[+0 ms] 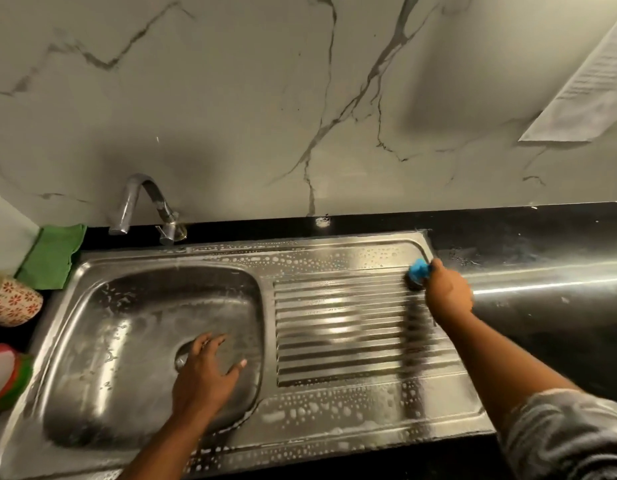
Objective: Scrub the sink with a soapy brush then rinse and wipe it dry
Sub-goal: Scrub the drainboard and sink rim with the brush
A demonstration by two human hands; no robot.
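Note:
A steel sink (92, 268) with a ribbed drainboard (341, 327) on its right fills the counter, and soap foam dots its rim and drainboard. My right hand (447, 292) grips a blue-handled brush (418, 271) at the far right corner of the drainboard, bristles down on the steel. My left hand (206, 372) hangs over the basin near the drain (183, 356), fingers spread and holding nothing. A chrome tap (141, 202) stands behind the basin; no water runs from it.
A folded green cloth (52, 254) lies at the back left corner. A floral-patterned cup (13, 301) and a red, white and green item (6, 375) sit on the left. Black counter (542, 271) extends right. A marble wall carries a paper sheet (587, 84).

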